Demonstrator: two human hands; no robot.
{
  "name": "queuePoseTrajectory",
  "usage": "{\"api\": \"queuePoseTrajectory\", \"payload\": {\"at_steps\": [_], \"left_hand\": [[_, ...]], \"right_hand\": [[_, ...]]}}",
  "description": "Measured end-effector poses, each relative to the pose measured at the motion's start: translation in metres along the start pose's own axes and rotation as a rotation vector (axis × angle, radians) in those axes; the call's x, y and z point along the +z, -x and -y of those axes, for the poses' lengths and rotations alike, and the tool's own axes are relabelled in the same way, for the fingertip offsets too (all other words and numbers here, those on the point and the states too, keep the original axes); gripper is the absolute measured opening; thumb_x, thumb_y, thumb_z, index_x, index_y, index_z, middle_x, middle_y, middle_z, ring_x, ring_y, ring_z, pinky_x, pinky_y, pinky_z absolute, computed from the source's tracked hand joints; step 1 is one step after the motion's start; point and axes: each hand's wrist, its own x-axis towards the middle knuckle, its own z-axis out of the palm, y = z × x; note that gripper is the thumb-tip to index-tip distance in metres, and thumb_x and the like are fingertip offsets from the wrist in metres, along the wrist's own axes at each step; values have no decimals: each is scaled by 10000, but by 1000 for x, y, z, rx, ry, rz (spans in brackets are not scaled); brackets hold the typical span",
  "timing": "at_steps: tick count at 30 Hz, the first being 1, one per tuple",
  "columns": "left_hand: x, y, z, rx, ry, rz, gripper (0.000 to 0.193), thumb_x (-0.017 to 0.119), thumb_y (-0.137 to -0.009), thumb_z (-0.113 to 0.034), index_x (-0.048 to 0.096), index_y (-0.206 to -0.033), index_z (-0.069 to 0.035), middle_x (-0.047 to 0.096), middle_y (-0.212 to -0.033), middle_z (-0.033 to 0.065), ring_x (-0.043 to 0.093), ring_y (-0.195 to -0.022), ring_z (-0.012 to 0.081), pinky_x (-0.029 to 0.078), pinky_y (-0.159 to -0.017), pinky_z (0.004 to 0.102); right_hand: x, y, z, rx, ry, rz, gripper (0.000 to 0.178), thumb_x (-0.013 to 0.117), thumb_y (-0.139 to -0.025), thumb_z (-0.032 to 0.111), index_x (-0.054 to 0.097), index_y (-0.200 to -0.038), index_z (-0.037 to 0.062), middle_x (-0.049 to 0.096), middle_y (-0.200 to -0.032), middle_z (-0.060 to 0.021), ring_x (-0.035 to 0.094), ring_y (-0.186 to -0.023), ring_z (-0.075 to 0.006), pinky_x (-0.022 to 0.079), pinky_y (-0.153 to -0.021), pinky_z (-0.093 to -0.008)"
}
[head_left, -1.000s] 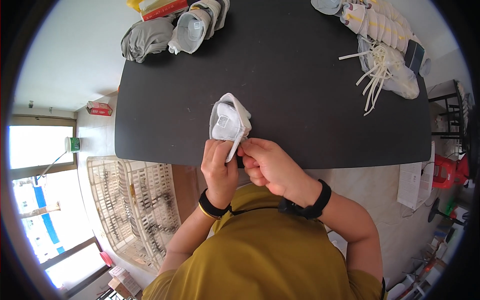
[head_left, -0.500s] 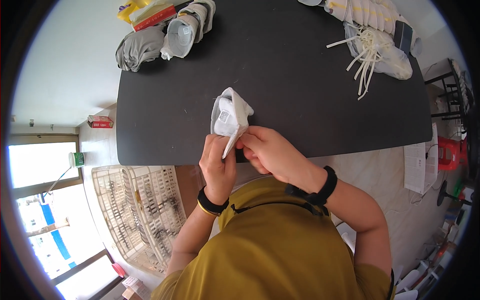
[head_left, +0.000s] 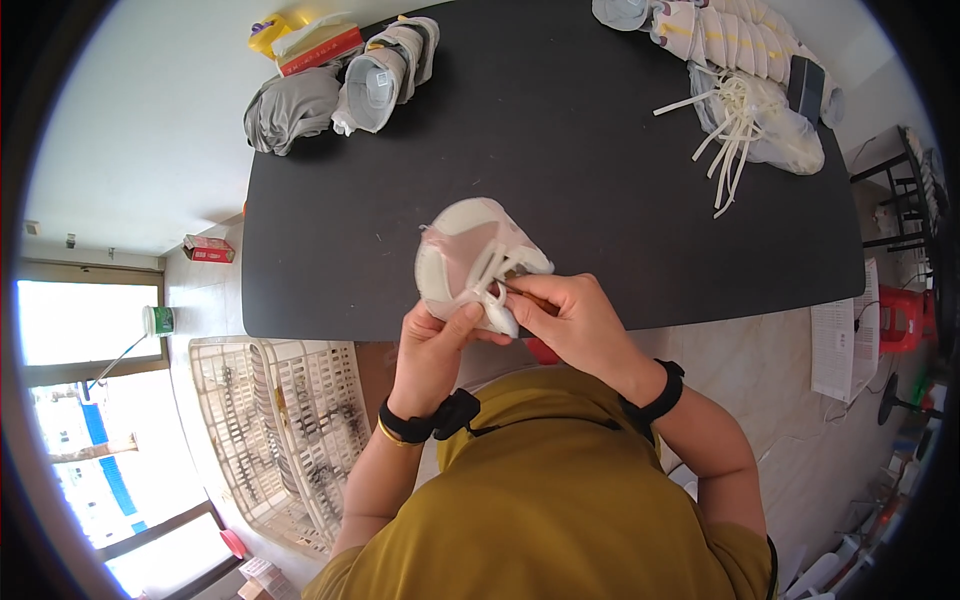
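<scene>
A white and pale pink shoe upper (head_left: 468,255), with no sole visible, is held over the near edge of the black table, its toe end pointing away from me. My left hand (head_left: 432,345) grips its near end, thumb on top and fingers underneath. White lace (head_left: 490,265) crosses the front of the upper. My right hand (head_left: 570,315) pinches a slim tool with a brown handle (head_left: 533,298); its thin dark tip reaches the lace area. The exact shape of that tip is too small to make out.
Nested shoe uppers (head_left: 372,92) and grey cloth (head_left: 292,108) sit at the table's far left. More stacked uppers (head_left: 715,40), a bundle of white laces (head_left: 738,118) and a dark phone-like slab (head_left: 806,90) lie far right. A cream plastic crate (head_left: 225,400) stands left of the table (head_left: 590,190).
The upper has been turned over, from its white inner side to its laced pink outer side. My right hand has moved right, and the brown-handled tool now shows in it.
</scene>
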Motion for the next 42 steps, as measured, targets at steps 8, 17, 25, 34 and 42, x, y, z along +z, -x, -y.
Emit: {"api": "queuePoseTrajectory", "payload": {"at_steps": [8,17,25,34,42], "left_hand": [[10,2,10,-70,-104,-18,204,561,-989,-89,642,-1153,1,698,-1099,108,691,-919,197,614,-740,347],[15,5,10,-33,-133,-145,184,593,-980,-90,647,-1123,12,704,-1051,93,687,-864,159,602,-743,302],[18,5,10,-62,3,-178,179,576,-983,-77,642,-1129,4,699,-1054,95,683,-893,167,610,-732,314],[20,8,7,-65,36,-179,200,561,-990,-80,617,-1161,8,689,-1096,115,688,-929,190,615,-750,332],[15,7,-15,42,-477,-257,187,598,-917,-6,651,-1096,-19,693,-1031,104,681,-901,217,578,-806,339]], "right_hand": [[-5,-2,-24,7,-8,-11,170,626,-920,122,681,-974,-29,562,-590,-28,464,-503,-70,394,-478,-264],[8,-9,-27,-258,386,-254,79,670,-840,70,651,-909,39,674,-707,-120,662,-604,-298,509,-533,-358],[12,-7,-29,-313,418,-311,82,678,-836,72,646,-907,44,674,-710,-110,666,-599,-282,517,-530,-351],[15,-4,-26,-336,519,-356,81,676,-845,70,643,-910,34,673,-720,-110,667,-607,-279,519,-537,-345],[-36,8,4,-163,483,-74,115,662,-906,123,729,-958,44,680,-755,-139,628,-561,-220,473,-526,-319]]}}
